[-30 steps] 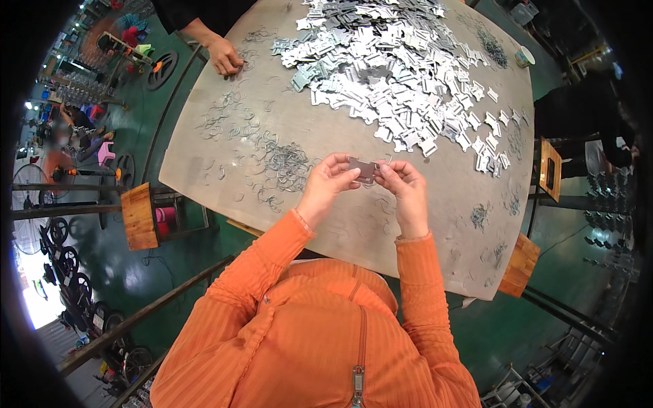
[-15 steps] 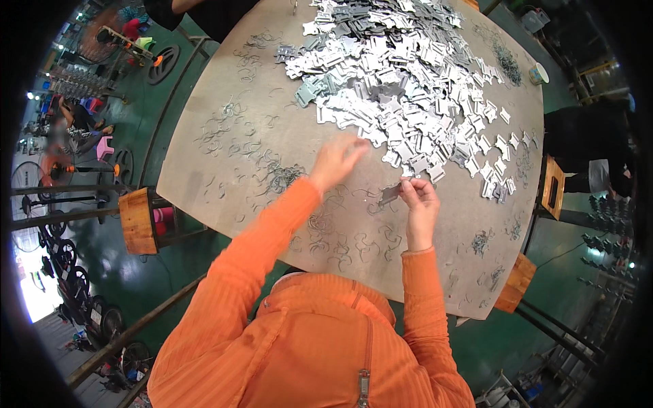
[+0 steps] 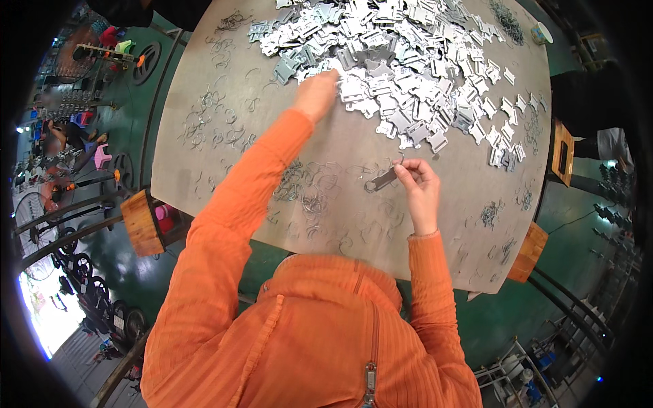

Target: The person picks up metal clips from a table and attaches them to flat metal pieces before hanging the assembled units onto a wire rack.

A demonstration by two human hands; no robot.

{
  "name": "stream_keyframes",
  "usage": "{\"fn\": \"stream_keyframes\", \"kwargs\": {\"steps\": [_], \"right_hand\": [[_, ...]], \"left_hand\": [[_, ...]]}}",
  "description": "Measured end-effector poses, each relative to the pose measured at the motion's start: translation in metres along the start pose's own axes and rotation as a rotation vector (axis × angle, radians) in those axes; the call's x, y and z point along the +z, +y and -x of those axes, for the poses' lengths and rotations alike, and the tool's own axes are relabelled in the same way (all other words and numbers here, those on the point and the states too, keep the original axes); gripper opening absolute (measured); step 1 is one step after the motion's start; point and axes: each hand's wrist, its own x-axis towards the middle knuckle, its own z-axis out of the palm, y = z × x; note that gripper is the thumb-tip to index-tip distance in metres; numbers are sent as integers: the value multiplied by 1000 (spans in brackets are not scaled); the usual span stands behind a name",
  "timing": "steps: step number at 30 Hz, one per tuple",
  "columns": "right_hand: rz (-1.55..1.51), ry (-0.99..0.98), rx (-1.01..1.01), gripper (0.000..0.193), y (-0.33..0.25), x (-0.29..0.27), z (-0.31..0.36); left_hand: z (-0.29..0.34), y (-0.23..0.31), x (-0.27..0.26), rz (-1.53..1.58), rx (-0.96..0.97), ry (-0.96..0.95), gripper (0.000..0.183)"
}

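My left hand (image 3: 318,94) reaches to the left edge of a heap of flat silver metal plates (image 3: 401,102). Its fingers are closed together, with the tips among the plates; what they grip is hidden. Closer to me, my right hand (image 3: 420,183) pinches one dark grey metal plate (image 3: 386,179) between thumb and fingers, tilted just above the tabletop. Thin bent wire pieces show at both ends of that plate; whether they are fitted to it is too small to tell.
Loose wire hooks (image 3: 303,190) lie scattered over the brown table (image 3: 231,183). A small tub (image 3: 541,32) stands at the far right corner. Wooden stools (image 3: 141,221) flank the table, and a person in dark clothes (image 3: 588,102) is at the right.
My left hand has moved forward and left, from the bare tabletop to the heap's edge. The right hand still holds its plate, now tilted to show more of its length.
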Motion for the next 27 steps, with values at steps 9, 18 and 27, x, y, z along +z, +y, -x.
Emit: {"fn": "stream_keyframes", "kwargs": {"steps": [9,18,27], "right_hand": [[332,-234,-342,8,-13,71,31],[434,-177,-498,9,-29,89,43],[710,-108,-847,10,-73,79,14]], "left_hand": [[132,31,-55,1671,-659,-6,33],[171,60,-79,1724,-512,151,34],[136,86,-111,1582,-78,311,18]]}}
